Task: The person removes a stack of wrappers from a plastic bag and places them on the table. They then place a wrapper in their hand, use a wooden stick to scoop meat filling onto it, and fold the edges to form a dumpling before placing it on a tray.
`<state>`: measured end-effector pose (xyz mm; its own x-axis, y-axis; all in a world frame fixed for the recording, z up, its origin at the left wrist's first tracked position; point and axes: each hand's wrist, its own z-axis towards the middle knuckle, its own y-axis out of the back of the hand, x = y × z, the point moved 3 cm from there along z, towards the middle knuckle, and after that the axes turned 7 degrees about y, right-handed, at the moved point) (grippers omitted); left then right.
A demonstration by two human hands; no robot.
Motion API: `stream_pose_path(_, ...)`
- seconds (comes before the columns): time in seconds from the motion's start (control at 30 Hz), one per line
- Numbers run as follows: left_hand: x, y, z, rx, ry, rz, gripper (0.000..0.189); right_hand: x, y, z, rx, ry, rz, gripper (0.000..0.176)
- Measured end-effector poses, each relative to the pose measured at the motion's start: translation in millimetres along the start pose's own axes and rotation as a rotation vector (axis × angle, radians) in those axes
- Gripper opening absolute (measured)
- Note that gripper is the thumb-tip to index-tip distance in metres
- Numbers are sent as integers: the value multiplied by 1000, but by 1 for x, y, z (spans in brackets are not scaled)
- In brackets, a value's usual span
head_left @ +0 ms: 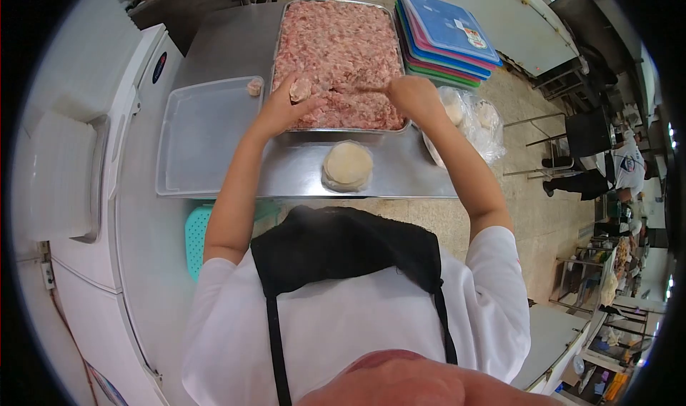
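Observation:
A large metal tray [281,48] is filled with raw minced meat [339,41]. Over its near left corner, my left hand [284,107] is closed around a small round dumpling wrapper [300,89] with meat on it. My right hand [413,95] grips a thin wooden spatula [373,89], its tip at the meat's surface in the tray. Close to the table's front edge lies a stack of round dough wrappers [347,166]. One small filled dumpling [254,86] sits at the far right corner of a translucent plastic tray [207,141].
Colored plastic lids [450,31] are piled right of the meat. Below them lies a clear plastic bag [479,124] with pale dough rounds. A white fridge [128,120] stands at left, and a turquoise perforated basket [196,238] under the table. A person [625,166] is far right.

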<state>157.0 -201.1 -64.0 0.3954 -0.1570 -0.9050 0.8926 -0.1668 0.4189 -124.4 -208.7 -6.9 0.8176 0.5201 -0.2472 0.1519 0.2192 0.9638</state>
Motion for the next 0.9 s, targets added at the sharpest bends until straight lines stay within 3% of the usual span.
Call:
stream_pose_path(0.07, -7, 2, -1, 80, 45, -38, 82, 8, 12, -10, 108, -36, 83, 32)
stream_pose_path(0.17, -13, -1, -6, -39, 78, 86, 76, -21, -6, -28, 75, -190, 718, 40)
stream_pose_path(0.27, -35, -4, -7, 55, 160, -5, 67, -18, 19, -43, 71, -346, 887, 44)
stream_pose_path(0.37, -48, -19, 6, -5, -180, -5, 57, -8, 36, -51, 41, -417, 1008, 37)
stream_pose_path(0.47, -56, -28, 15, 167, 59, -133, 52, 16, 42, -53, -259, -108, 979, 29)
stream_pose_path(0.57, -67, -27, 24, 378, -143, -53, 47, 30, 38, -62, -237, -23, 946, 25)
stream_pose_path(0.67, -68, -29, 20, 399, -206, 80, 33, 1, 42, -68, -143, 4, 925, 26)
stream_pose_path(0.77, -74, -29, 7, 157, -289, 62, 35, -12, 61, -70, -125, -49, 895, 27)
stream_pose_path(0.87, -87, -26, 8, 369, -249, 45, 38, 13, 46, -68, -177, 29, 931, 27)
stream_pose_path(0.9, -86, -24, 8, 346, -298, 56, 37, 23, 36, -68, -200, 80, 955, 27)
